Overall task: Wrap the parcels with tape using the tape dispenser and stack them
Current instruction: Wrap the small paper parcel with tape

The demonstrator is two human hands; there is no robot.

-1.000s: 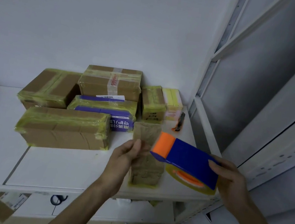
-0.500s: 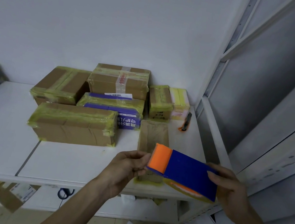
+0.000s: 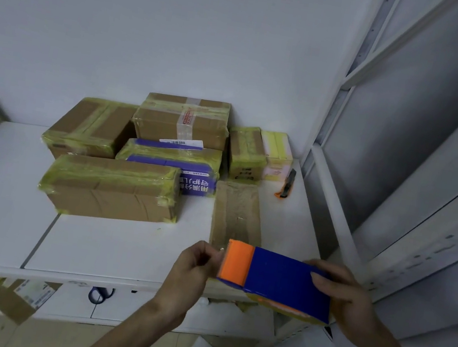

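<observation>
My right hand [image 3: 347, 299] grips the blue tape dispenser [image 3: 282, 282] by its rear; its orange front points left. Beside that orange end, my left hand [image 3: 193, 267] has its fingers curled and pinches the tape end. Behind the dispenser a flat brown parcel [image 3: 237, 214] lies lengthwise on the white table [image 3: 118, 248], its near end hidden by the dispenser. Several taped parcels sit against the wall: a long brown one [image 3: 111, 188], a purple one [image 3: 174, 164] and a brown box [image 3: 183, 121] stacked on it.
An orange-and-black utility knife [image 3: 287, 183] lies on the table at the right. Two small boxes [image 3: 258, 154] stand by the wall. A white metal frame [image 3: 334, 209] borders the table's right side. Cardboard scraps [image 3: 13, 297] lie below the front edge.
Both hands drew the dispenser nearer to me, off the flat parcel. My left hand let go of the parcel and now pinches at the orange end.
</observation>
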